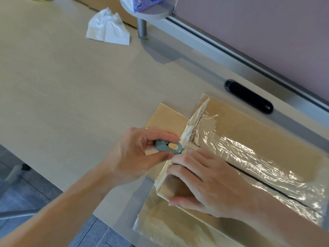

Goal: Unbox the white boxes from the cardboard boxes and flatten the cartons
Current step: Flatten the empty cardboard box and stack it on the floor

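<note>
Left hand (140,154), fingers clamped on a small teal cutter (168,147), holds its nose toward three o'clock at the taped end seam; right hand (204,182) presses near-straight fingers on the cardboard box (249,125), at the surface's (71,86) four o'clock, tape still on; the tape-cutting step, seemingly; next calls for a shallow, steady draw along the seam.

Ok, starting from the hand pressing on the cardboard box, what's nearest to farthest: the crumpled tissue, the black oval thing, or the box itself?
1. Cardboard box: directly under the right hand, touching it.
2. Black oval slot: just behind the box, farther back.
3. Crumpled tissue: far off, at the back and to the left.
</note>
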`<state>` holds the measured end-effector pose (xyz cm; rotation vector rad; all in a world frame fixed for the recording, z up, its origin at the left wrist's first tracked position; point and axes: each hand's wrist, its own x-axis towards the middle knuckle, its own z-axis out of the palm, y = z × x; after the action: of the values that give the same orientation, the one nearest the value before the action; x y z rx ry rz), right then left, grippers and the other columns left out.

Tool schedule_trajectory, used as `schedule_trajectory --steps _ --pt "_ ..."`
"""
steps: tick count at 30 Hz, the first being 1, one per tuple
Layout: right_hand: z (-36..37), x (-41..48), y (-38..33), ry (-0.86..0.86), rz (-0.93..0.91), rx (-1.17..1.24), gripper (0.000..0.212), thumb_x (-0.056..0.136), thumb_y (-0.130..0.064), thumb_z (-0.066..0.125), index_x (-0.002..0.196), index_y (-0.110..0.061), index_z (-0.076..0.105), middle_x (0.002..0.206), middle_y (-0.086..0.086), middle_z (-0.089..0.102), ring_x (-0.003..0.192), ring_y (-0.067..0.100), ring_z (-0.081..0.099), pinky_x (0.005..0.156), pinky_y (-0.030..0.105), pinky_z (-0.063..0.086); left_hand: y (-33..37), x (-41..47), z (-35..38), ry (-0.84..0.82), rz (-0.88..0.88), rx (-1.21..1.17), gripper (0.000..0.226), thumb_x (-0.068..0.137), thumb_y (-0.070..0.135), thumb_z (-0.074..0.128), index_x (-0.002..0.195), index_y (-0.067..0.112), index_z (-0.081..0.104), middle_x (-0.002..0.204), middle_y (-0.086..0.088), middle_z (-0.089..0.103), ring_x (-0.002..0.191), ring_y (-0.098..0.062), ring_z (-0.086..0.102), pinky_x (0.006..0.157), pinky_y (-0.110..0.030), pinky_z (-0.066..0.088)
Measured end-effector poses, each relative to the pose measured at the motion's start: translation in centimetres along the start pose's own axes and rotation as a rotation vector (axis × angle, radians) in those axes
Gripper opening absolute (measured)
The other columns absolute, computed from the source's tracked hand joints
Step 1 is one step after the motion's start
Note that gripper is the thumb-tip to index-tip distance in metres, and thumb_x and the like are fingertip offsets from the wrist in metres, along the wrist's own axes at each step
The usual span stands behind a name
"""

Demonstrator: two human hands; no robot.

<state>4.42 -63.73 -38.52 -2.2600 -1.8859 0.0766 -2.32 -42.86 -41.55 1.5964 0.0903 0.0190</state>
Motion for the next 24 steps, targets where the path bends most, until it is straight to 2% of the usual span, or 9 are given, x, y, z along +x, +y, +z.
schedule_trajectory --steps 3,11,20,23,24 --pt "0.0 0.1 0.1 0.009 0.010 -0.002 0.054 0.098 -0.062 0.052 0.109 -0.011 0.068 0.116 0.006 0.062 0.094 0.023 0.059 0.089 0.034 0.046 0.4 0.5 -0.2 -0.021 -0.006 0.049 0.031 0.079 0.002 0.083 0.104 0.019 0.079 0.113 0.004 0.075 0.108 -0.022 0.072 0.094 -0.035 0.058" --pt "-0.2 0.2 0.6 0.028 0.033 -0.022 0.054 0.098 -0.060 0.052 0.111 -0.010 0.067 0.116 0.006 0.062 0.096 0.024 0.059 0.089 0.034 0.043 -0.2 -0.7 2.4 0.224 0.023 -0.012 0.030 0.078 -0.002 0.082 0.103 0.015 0.078 0.112 0.004 0.075 0.110 -0.021 0.071 0.091 -0.027 0.058" --pt "-0.3 0.1 0.7 0.043 0.032 -0.024 0.053 0.097 -0.060 0.054 0.110 -0.010 0.067 0.115 0.007 0.062 0.097 0.023 0.057 0.090 0.033 0.041 0.4 -0.9 3.3 0.365 0.017 0.053 0.033 0.078 -0.004 0.083 0.101 0.019 0.077 0.107 0.005 0.076 0.105 -0.016 0.072 0.086 -0.025 0.058" --pt "0.1 -0.5 0.1 0.034 0.010 -0.002 0.054 0.096 -0.063 0.054 0.107 -0.012 0.068 0.112 0.005 0.062 0.094 0.022 0.058 0.087 0.035 0.047 0.9 0.7 0.4 0.601 -0.022 -0.052 0.028 0.079 0.006 0.084 0.102 0.020 0.076 0.097 0.005 0.079 0.091 -0.008 0.073 0.082 -0.020 0.054" --pt "0.2 -0.8 0.0 0.035 0.012 0.003 0.054 0.096 -0.064 0.054 0.107 -0.013 0.068 0.112 0.004 0.063 0.093 0.022 0.058 0.087 0.035 0.047 1.2 1.3 -0.8 0.613 -0.016 -0.075 0.027 0.080 0.006 0.083 0.102 0.020 0.077 0.098 0.005 0.079 0.091 -0.010 0.073 0.083 -0.019 0.054"
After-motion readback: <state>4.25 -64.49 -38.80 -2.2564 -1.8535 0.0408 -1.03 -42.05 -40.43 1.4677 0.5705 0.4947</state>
